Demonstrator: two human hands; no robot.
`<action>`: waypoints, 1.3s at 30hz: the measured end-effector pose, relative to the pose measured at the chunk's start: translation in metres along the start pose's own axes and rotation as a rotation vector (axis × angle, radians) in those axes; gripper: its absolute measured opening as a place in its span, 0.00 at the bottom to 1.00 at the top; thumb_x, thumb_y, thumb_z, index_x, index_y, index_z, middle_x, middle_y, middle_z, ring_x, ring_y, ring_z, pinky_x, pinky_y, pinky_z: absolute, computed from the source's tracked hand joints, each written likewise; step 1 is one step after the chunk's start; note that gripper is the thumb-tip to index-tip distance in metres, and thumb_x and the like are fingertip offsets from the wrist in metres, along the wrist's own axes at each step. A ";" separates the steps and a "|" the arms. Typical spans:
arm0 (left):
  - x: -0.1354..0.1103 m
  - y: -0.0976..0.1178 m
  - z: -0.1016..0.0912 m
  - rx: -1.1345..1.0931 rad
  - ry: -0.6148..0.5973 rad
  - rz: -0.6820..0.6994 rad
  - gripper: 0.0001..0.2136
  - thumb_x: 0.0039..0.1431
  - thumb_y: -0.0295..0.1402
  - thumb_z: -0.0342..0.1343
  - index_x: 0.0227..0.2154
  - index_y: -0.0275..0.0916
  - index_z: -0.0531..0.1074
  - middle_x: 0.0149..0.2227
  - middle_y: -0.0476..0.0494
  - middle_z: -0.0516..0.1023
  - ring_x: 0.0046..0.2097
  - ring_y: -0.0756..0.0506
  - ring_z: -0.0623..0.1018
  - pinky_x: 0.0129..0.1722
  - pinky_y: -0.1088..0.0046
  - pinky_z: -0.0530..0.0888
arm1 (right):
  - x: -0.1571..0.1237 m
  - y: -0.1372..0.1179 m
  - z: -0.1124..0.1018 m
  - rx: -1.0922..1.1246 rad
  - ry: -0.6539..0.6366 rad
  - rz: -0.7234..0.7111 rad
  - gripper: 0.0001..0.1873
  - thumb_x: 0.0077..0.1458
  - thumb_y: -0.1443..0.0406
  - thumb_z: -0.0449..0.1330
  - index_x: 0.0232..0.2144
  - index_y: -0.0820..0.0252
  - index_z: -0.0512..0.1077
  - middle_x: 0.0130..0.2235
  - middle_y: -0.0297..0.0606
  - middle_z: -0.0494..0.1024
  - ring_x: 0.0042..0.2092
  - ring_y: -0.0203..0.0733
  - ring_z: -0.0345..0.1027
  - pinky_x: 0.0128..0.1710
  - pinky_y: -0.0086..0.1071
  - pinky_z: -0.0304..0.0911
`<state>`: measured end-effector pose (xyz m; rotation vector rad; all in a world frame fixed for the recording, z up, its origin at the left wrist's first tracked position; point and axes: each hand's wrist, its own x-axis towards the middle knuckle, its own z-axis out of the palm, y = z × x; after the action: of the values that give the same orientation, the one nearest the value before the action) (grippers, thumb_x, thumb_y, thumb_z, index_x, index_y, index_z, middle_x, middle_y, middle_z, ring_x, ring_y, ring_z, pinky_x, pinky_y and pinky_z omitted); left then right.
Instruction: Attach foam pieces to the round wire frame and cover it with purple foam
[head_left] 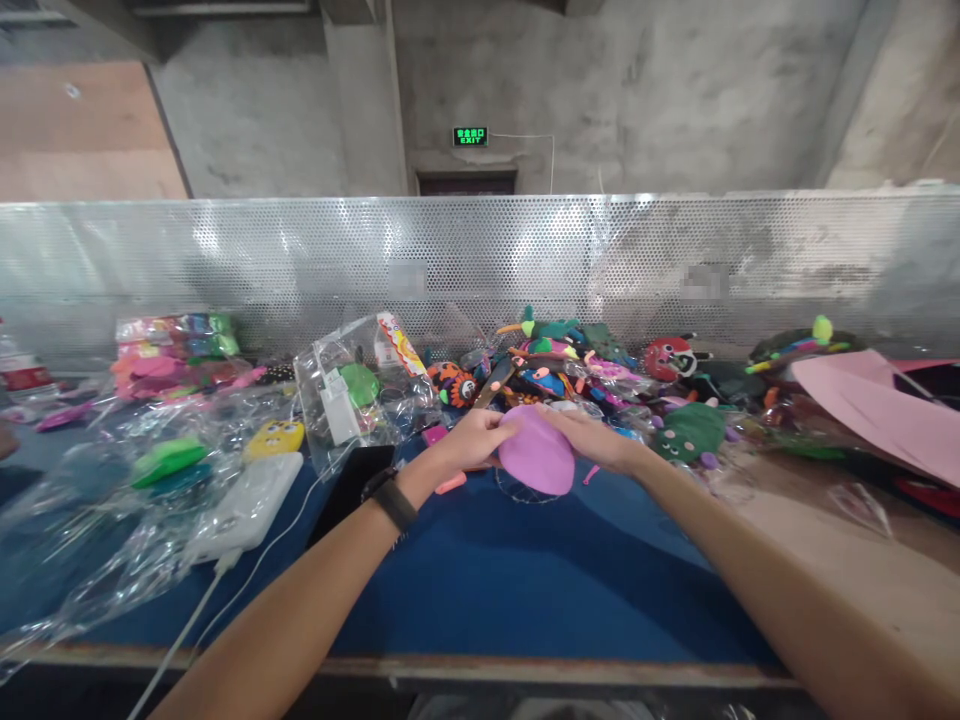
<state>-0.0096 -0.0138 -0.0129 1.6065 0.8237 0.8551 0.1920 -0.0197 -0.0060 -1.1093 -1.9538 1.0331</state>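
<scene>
A purple round felt pouch (535, 456) is held up over the blue table mat (487, 570), between both hands. My left hand (471, 440) pinches its left upper edge, fingers closed on the fabric. My right hand (592, 438) grips its right upper edge the same way. A dark band sits on my left wrist. Just behind the hands lies a heap of colourful felt toys (570, 365) in clear bags.
Clear plastic bags with green and yellow felt pieces (225, 450) cover the left side. A white power bank (247, 505) with its cable and a black phone (349, 485) lie left of my hands. Pink sheets (877, 405) lie at the right. A perforated metal screen (480, 260) closes the back.
</scene>
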 end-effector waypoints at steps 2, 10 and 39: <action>0.000 0.000 0.000 0.003 0.014 0.010 0.20 0.49 0.48 0.58 0.31 0.33 0.71 0.25 0.48 0.69 0.29 0.51 0.72 0.32 0.70 0.75 | 0.001 0.001 0.001 -0.028 0.063 -0.026 0.30 0.57 0.44 0.45 0.32 0.62 0.72 0.27 0.37 0.72 0.26 0.34 0.61 0.24 0.27 0.57; 0.004 -0.005 0.002 0.078 0.053 0.038 0.22 0.53 0.52 0.52 0.29 0.34 0.70 0.22 0.51 0.65 0.24 0.52 0.69 0.24 0.74 0.71 | 0.001 -0.004 0.006 -0.147 0.151 -0.055 0.32 0.58 0.44 0.41 0.29 0.63 0.71 0.27 0.37 0.72 0.28 0.36 0.62 0.28 0.29 0.57; 0.005 -0.020 -0.010 0.716 0.131 0.017 0.12 0.57 0.35 0.48 0.39 0.35 0.71 0.32 0.42 0.78 0.28 0.47 0.76 0.27 0.75 0.69 | 0.001 0.013 0.004 -0.378 -0.144 0.266 0.17 0.57 0.52 0.51 0.34 0.60 0.65 0.18 0.31 0.68 0.16 0.31 0.61 0.13 0.22 0.53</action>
<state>-0.0174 -0.0015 -0.0301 2.1887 1.3089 0.7177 0.1930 -0.0153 -0.0191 -1.5742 -2.2202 0.9184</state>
